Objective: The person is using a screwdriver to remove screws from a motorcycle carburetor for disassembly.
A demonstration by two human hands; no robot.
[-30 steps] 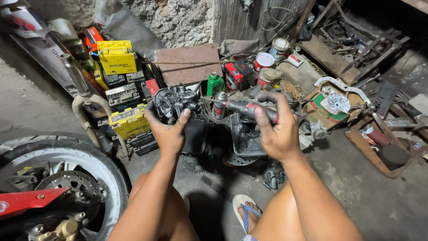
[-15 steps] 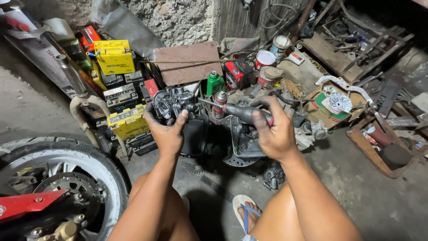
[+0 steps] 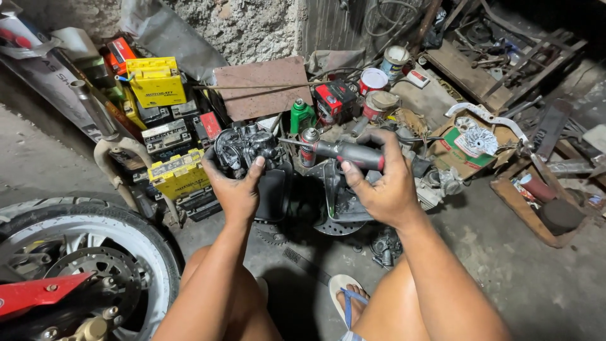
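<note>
Foreground: a sandalled foot (image 3: 348, 298) is seen on the concrete floor (image 3: 517, 278) between the knees; a motorcycle wheel (image 3: 76, 265) with brake disc stands at the lower left.
Left hand: the left hand (image 3: 237, 189) is clamped around a dark carburetor (image 3: 243, 146), held clear of the floor just above the knees.
Right hand: the right hand (image 3: 382, 186) is closed on the grey-and-red handle of a screwdriver (image 3: 344, 151) — the shaft is directed leftward, its tip at the carburetor body (exact contact point cannot be told).
Hands, relation: held apart, joined only through tool and part.
Middle ground: a spray can (image 3: 308, 146) and a green bottle (image 3: 302, 115) are noted just behind the tool; a sprocket-like disc (image 3: 334, 225) lies beneath.
Background: yellow batteries (image 3: 156, 81), paint tins (image 3: 372, 81) and scrap parts are stacked against a rough wall (image 3: 246, 25).
Risk — slip: judged likely if the tip is poorly seated; the thumb of the holding hand lies in its path.
Risk — loss: small fasteners, if freed, could vanish into the clutter below.
Risk — drop: the part is unsupported; a weakened grip would drop it onto concrete.
</note>
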